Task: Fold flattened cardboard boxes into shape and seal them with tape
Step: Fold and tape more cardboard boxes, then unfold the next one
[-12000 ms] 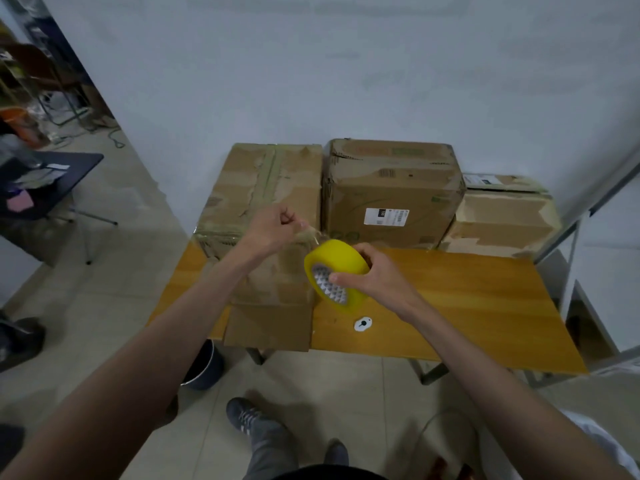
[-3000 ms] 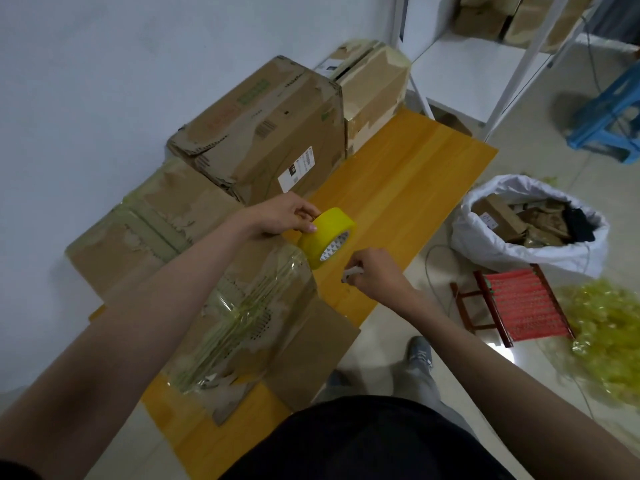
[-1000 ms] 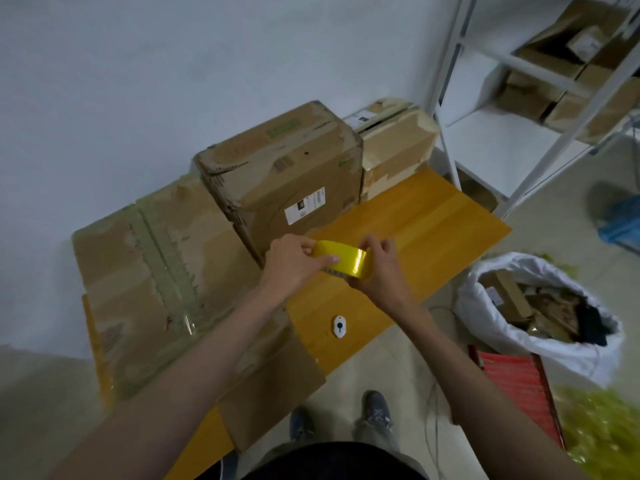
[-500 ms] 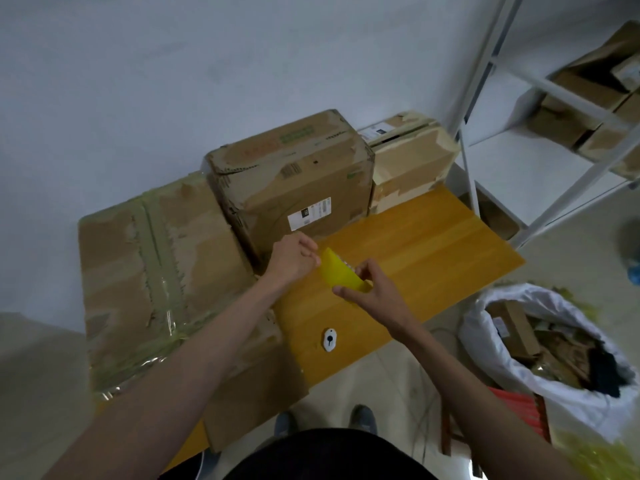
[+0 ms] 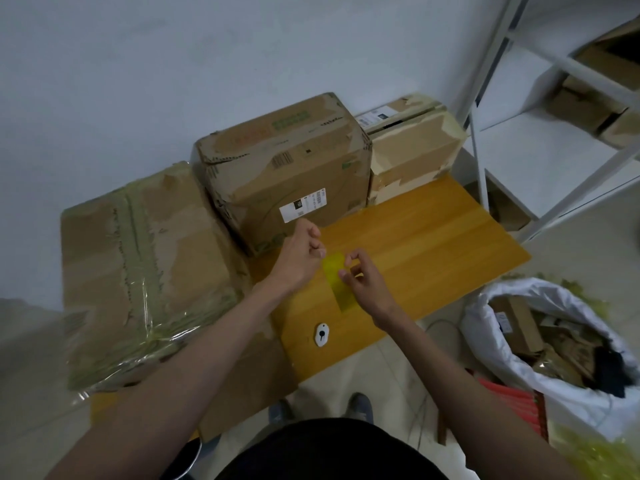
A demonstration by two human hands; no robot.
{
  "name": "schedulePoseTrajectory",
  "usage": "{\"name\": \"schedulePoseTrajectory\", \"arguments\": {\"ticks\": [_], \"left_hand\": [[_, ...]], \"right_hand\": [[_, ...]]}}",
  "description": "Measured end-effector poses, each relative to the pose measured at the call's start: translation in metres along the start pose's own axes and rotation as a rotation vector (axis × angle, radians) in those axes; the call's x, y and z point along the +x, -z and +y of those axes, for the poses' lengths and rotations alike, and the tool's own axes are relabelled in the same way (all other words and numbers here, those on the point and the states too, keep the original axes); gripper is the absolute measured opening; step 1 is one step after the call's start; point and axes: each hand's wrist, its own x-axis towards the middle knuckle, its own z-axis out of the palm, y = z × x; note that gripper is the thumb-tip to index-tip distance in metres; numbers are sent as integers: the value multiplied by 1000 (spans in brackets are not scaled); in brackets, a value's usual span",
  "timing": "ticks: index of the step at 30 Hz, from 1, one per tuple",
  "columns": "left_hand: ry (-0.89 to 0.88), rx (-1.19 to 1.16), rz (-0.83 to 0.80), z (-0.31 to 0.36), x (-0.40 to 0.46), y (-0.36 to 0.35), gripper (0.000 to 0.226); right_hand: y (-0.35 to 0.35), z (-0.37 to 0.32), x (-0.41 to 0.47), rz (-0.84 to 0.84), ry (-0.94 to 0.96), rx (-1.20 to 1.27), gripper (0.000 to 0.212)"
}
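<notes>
Above the table [image 5: 433,237], the right hand [image 5: 363,282] pinches the yellow tape roll [image 5: 337,280]; the left hand [image 5: 299,254] is curled beside it, grip unclear.

Little can be read. The middle box [image 5: 287,168] at the far side of the counter [image 5: 433,237] bears a white shipping label [image 5: 303,205] with barcodes and a black patch holding two pale characters too blurred to make out. Faded green and reddish print on its top is illegible, as is the white label [image 5: 375,116] on the right box [image 5: 412,150].
</notes>
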Motion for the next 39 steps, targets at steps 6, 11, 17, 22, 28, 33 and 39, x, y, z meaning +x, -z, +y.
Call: {"name": "schedulePoseTrajectory", "arguments": {"ticks": [6, 11, 17, 22, 28, 33, 39], "left_hand": [[141, 60, -70, -17, 20, -15, 25], [231, 121, -104, -33, 26, -40, 22], [410, -42, -3, -59, 25, -79, 25], [446, 74, -37, -87, 13, -100, 48], [312, 283, -42, -106, -28, -102, 60], [238, 306, -17, -106, -49, -88, 56], [98, 532, -55, -92, -52, -68, 61]], "right_hand": [[6, 7, 0, -71, 35, -4, 8], [12, 14, 5, -119, 45, -75, 9], [18, 34, 16, -188, 64, -232, 9], [21, 70, 28, -237, 138, -423, 11], [2, 114, 49, -264, 137, -812, 34], [-10, 133, 45, -273, 72, -954, 46], [-3, 118, 30, -250, -15, -998, 55]]}}
